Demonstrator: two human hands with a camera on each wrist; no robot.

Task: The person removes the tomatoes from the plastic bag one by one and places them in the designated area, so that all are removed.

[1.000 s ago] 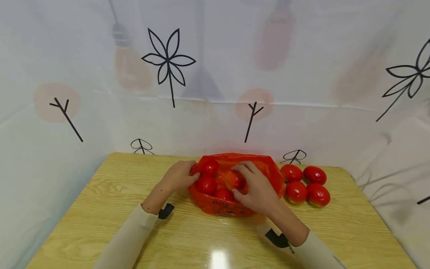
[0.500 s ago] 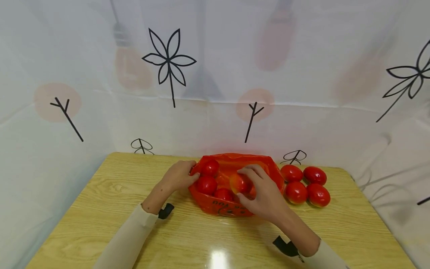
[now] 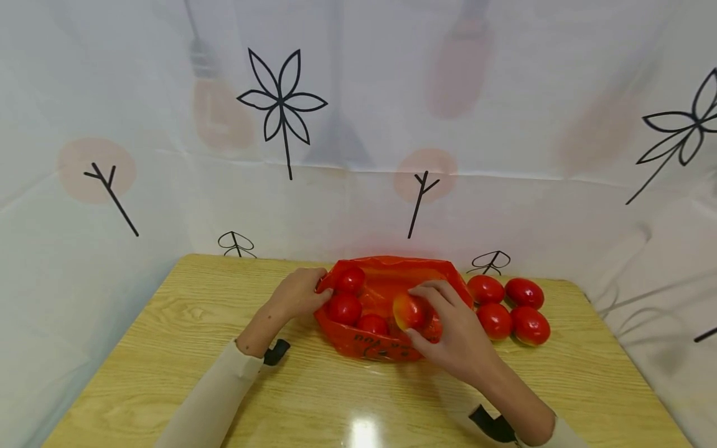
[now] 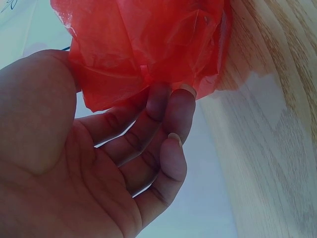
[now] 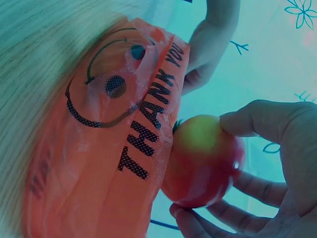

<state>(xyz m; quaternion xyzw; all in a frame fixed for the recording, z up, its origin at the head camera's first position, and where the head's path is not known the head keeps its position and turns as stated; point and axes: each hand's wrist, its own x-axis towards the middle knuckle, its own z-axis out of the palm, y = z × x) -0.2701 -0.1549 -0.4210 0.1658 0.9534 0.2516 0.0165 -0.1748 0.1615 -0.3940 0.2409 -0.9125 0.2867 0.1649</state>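
Observation:
A red plastic bag stands on the table with its mouth spread wide. My left hand pinches its left rim; in the left wrist view, the fingertips press on the red film. Over the right part of the opening, my right hand holds a round red-and-yellow fruit between thumb and fingers. The right wrist view shows this fruit at the bag's edge, with a small green bit at its stem end. Several shiny red fruits lie inside at the left; the bottom of the bag is partly hidden.
Several glossy red fruits sit in a cluster on the wooden table, right of the bag. A white patterned cloth hangs behind the table and along its sides.
My right hand has drawn the red-and-yellow fruit rightward and towards me across the bag's opening. The left hand keeps its place on the rim.

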